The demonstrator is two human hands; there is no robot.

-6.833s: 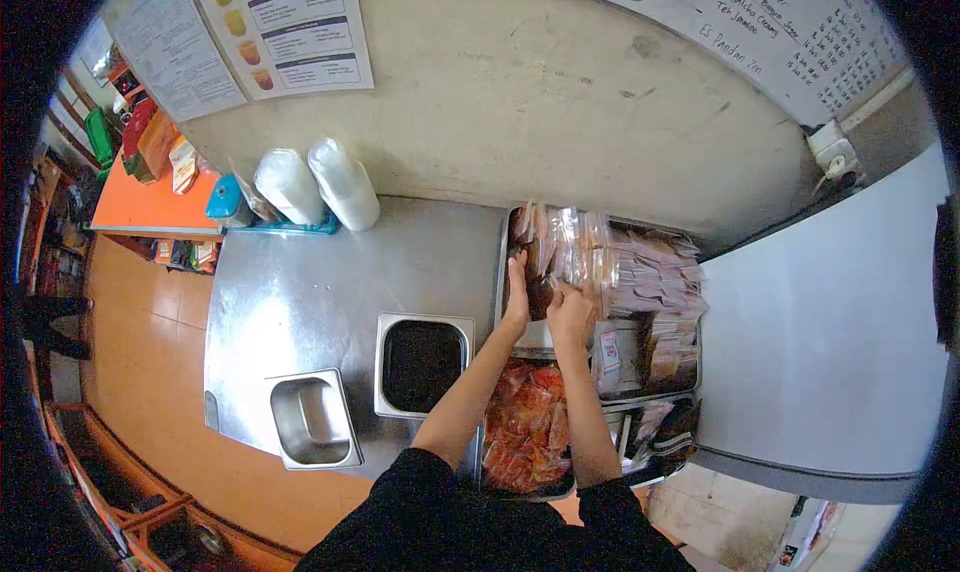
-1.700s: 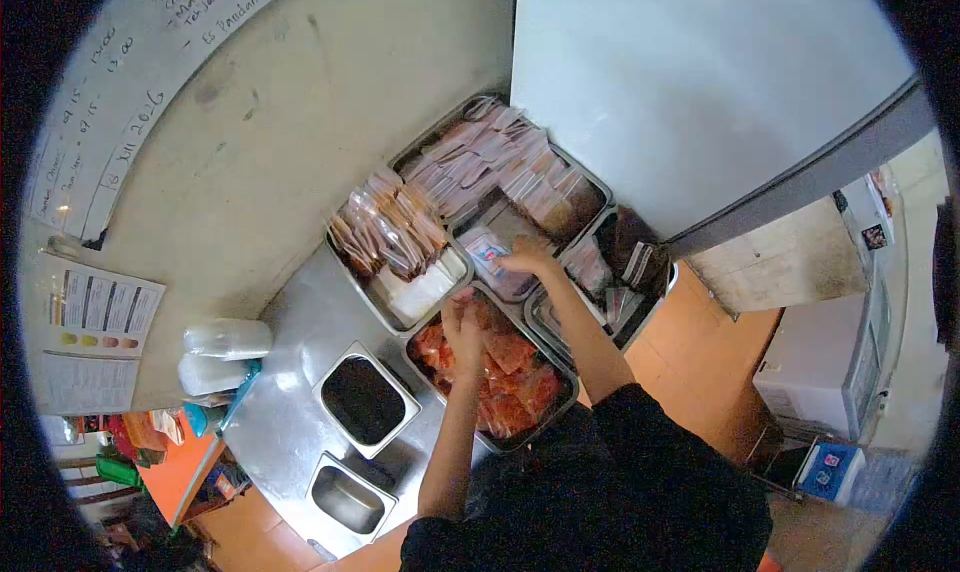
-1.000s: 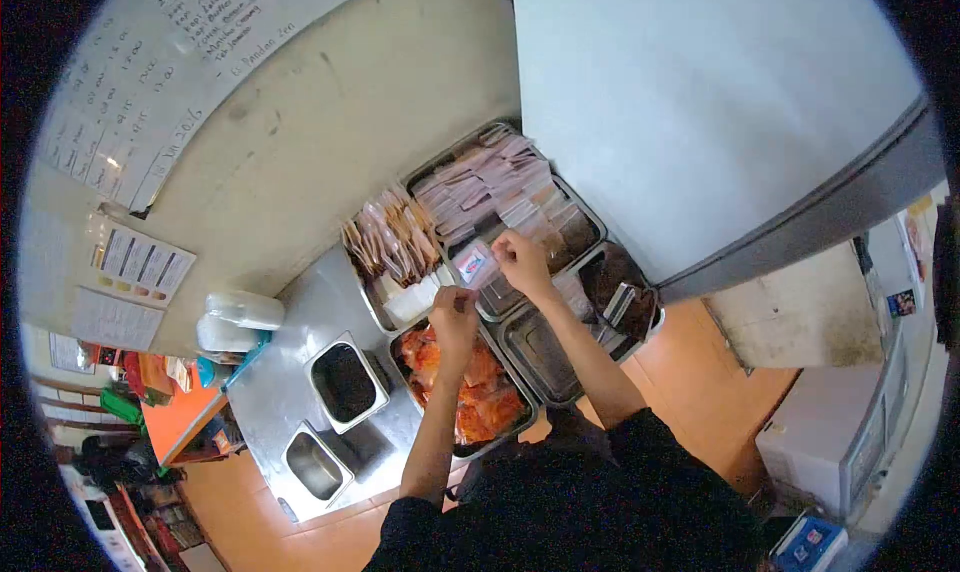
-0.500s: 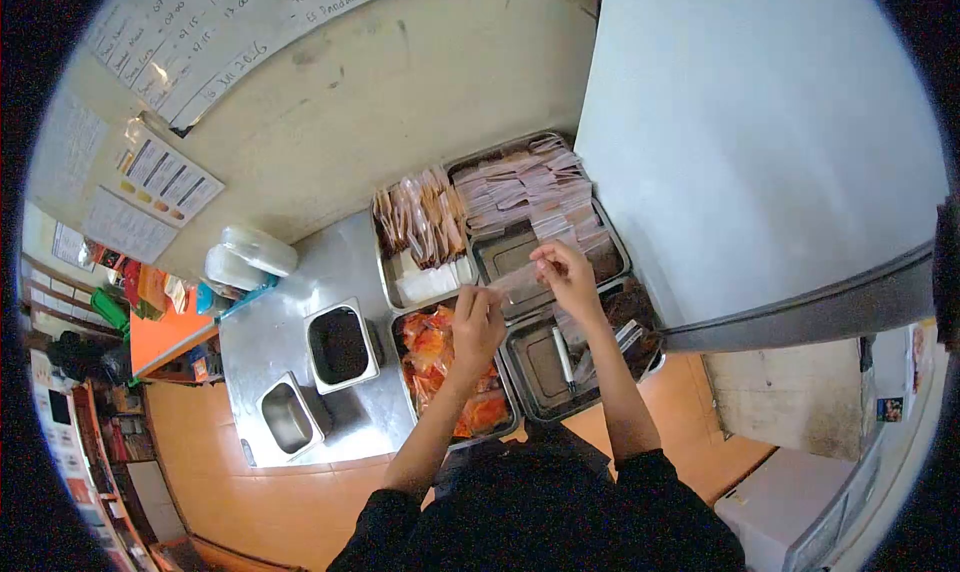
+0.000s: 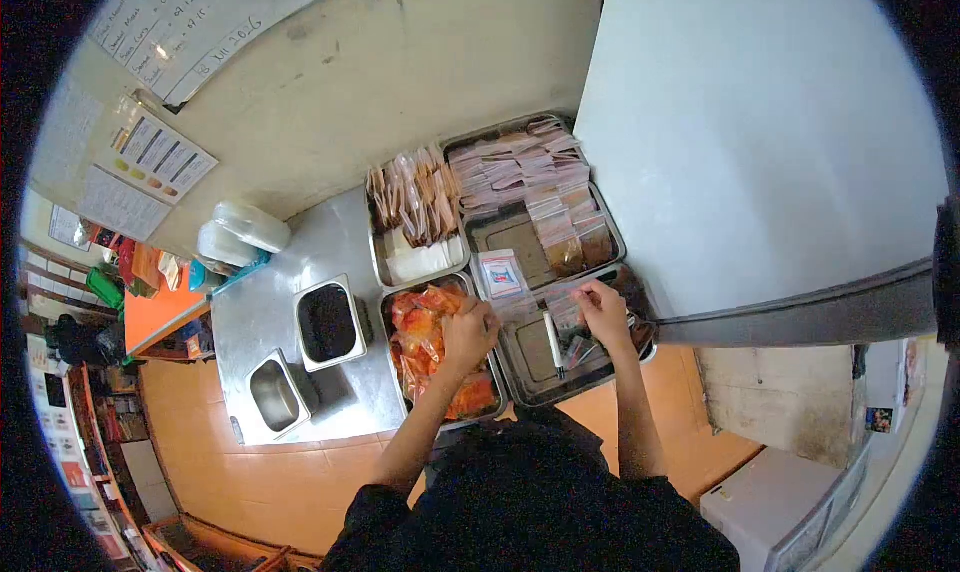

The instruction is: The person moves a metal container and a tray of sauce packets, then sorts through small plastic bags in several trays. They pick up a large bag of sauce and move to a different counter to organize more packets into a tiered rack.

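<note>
My right hand (image 5: 607, 315) pinches a clear plastic bag (image 5: 562, 298) above the front right tray (image 5: 522, 364). The fingers of my left hand (image 5: 470, 337) are curled together over a tray of bagged orange-red food (image 5: 415, 337); what they hold, if anything, is hard to make out. A white pen-like stick (image 5: 553, 340) lies in the front right tray, below the bag. Just beyond my left hand is a clear packet with a red and blue label (image 5: 502, 272).
Behind stand a tray of brown-filled sachets (image 5: 415, 200) and a tray with rows of flat clear sachets (image 5: 520, 167). Two metal containers (image 5: 330, 322) (image 5: 278, 394) sit on the steel table at left. A large pale panel (image 5: 760, 152) rises at right.
Both hands have come down and nearer to me, and the right has moved rightward. The labelled packet and the sachets behind now show uncovered. The view has shifted slightly.
</note>
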